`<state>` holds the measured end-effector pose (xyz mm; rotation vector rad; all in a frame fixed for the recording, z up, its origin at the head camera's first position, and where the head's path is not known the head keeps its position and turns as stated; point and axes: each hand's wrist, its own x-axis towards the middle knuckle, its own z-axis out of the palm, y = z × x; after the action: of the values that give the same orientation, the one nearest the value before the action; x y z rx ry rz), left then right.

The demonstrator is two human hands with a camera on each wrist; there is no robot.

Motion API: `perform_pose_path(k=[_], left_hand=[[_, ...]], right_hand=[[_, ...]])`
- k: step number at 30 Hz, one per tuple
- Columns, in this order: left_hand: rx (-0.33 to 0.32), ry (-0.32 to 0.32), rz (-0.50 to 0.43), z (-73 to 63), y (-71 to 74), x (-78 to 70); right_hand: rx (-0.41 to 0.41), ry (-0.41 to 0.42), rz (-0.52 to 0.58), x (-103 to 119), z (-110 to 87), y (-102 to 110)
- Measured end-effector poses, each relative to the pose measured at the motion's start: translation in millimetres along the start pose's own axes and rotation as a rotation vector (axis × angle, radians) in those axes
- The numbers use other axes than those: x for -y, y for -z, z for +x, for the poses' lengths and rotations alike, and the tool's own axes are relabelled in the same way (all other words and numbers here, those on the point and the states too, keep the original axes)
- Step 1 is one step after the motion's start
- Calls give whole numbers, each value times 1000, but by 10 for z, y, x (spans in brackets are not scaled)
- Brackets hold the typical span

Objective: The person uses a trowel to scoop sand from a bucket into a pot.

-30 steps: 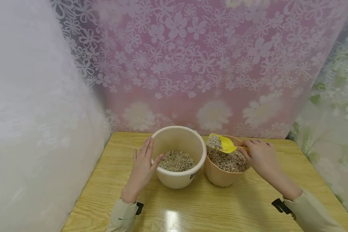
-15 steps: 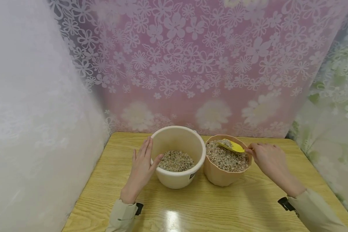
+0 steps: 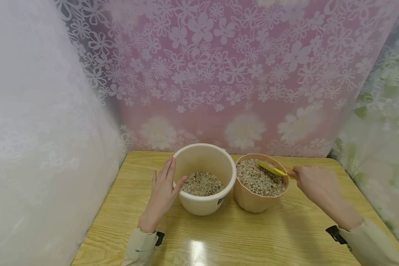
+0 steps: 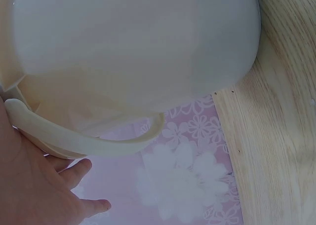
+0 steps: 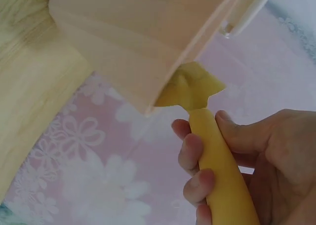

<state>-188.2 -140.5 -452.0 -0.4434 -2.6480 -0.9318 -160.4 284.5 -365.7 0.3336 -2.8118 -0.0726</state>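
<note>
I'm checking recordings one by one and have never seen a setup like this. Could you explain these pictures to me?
There is no robot here, just a person's bare left hand and right hand. The wide picture comes from a camera worn on the head; the two close ones come from cameras worn on the wrists. On the wooden table stand a cream bucket and, beside it, a peach pot, both holding small grains. The left hand rests against the bucket's rim. The right hand grips a yellow scoop by its handle, its blade reaching over the pot's rim.
</note>
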Motion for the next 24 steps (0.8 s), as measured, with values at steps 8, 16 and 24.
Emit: perform_pose_path(k=[8,16,24], left_hand=[[-8,-3,4,-2,-11,5],[6,3,-4,-1,5,-9],[3,1,1,-6,-5,-2]], right_hand=[[39,-34,3,59,-118,174],[118,-75,151,-46,-141,255],[72,-36,173,-17,-158,123]])
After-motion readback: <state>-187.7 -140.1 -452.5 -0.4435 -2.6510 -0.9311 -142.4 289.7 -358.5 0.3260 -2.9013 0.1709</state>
